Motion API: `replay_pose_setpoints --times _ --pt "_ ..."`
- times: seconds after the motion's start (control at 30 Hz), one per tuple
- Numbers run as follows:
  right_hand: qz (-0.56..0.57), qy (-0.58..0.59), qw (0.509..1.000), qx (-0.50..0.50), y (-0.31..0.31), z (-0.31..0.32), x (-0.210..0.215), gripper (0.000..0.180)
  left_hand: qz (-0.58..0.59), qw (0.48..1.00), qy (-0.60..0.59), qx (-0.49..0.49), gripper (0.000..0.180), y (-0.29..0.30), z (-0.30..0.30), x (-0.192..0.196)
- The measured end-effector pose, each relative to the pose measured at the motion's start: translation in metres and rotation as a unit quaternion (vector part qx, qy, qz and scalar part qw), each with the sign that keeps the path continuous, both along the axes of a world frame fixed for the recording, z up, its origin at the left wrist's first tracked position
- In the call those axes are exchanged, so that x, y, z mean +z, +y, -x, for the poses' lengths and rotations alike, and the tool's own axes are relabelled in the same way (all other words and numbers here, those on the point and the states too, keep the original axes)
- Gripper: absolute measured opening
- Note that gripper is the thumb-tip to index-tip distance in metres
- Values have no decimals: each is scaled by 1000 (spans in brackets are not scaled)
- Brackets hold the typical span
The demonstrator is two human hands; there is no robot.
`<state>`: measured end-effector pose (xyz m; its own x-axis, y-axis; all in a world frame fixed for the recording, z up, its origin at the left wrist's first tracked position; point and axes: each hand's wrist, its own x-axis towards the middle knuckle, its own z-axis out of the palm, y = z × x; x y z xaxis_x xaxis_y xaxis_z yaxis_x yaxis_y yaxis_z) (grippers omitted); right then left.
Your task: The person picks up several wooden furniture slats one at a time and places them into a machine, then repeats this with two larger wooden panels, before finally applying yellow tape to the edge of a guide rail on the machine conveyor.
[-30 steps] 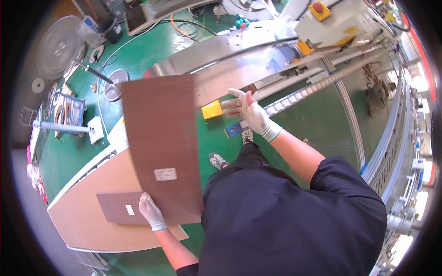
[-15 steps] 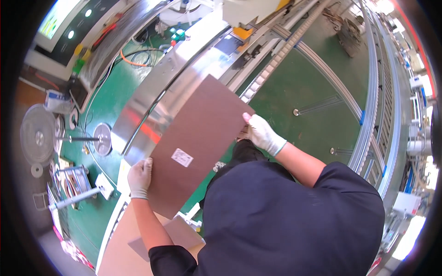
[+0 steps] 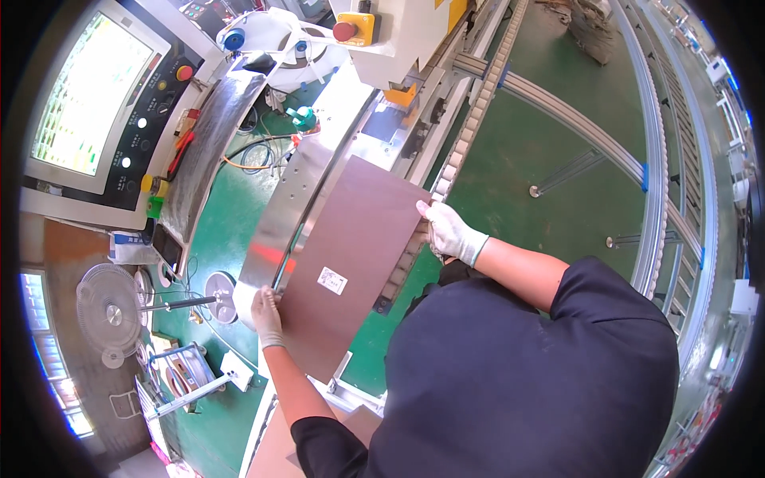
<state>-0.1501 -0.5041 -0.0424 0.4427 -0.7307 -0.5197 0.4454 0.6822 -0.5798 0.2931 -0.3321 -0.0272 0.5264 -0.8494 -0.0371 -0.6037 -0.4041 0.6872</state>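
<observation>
Head view, brown panel [image 3: 355,227], 1 white label [image 3: 331,280]

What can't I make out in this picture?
In the head view:
- Underside of the brown board: hidden by its own upper face.
- Some fingertips of the right hand: hidden by the board's edge.
- Print on the white label: too small and blurred.
- Full outline of the lower board: covered by the dark sleeve and shirt.
- Details on the screen: washed out by brightness.
</observation>
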Motion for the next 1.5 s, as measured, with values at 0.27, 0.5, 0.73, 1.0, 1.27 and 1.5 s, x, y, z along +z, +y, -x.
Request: replay_pose_setpoints --times 0.27,0.5,0.73,1.0,1.27,1.5 --pt "-29 61 996 -55 -38 3 3 29 -33 993 -104 -38 54 96 41 21" --pt "-111 28 989 -97 -96 10 -24 29 -161 975 -146 54 81 99 85 -24" --pt "-106 -33 990 86 -73 -7 -20 57 -148 962 -169 155 73 24 85 -42" --pt "-147 -11 965 217 -95 -14 -14 47 -121 965 -165 167 60 -34 126 -29" --pt "-41 -4 983 181 -172 37 -8 55 -97 965 -164 180 63 -115 175 -41" --pt "-61 -38 997 31 -216 53 -28 40 -7 974 -144 175 55 -185 214 -35"
